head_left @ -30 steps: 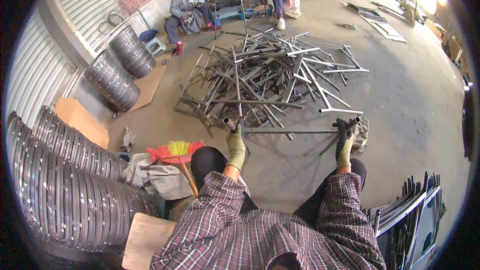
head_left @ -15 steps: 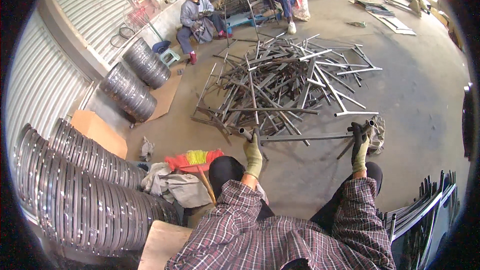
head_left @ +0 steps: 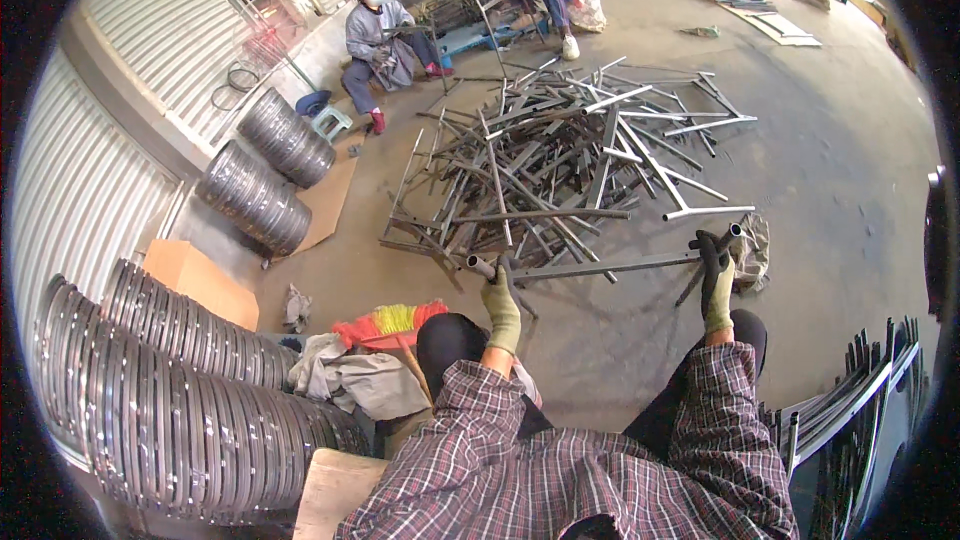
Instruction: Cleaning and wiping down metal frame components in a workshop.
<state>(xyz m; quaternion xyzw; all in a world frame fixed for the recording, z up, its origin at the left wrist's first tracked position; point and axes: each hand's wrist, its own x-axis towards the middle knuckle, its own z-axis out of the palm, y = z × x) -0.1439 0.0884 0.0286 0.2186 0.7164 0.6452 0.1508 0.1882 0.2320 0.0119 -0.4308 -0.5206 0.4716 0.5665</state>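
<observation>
Held metal frame (head_left: pixel 608 266) slopes a little more in the head view than half a second ago, its right end drawn higher. Landmark for all places: the pile of metal frames (head_left: pixel 540 160). Pile and floor lean the same way, so much of this shift is probably the head camera rolling rather than the part moving. Beyond the pile, to its left, a seated co-worker in grey (head_left: pixel 376 50) now shows a dark piece (head_left: pixel 405 31) across the lap, not noticeable in the earlier frame.

Meaning for the work in hand (judgement): hold on the part looks unchanged; it is being kept steady between two grips, with no sign of release.

Position of part: near side of the pile, crossbar running left to right between the hands, overlapping the pile's front edge as seen from above. Contact with pile or floor: cannot tell.

Hands: well apart, both gloved. Left hand (head_left: pixel 501 308) clamped around the tube at the frame's left end, in front of the pile. Right hand (head_left: pixel 716 285) clamped at the right-end tube, to the right of the pile's front; crumpled cloth (head_left: pixel 755 255) just beside it, also right of the pile
</observation>
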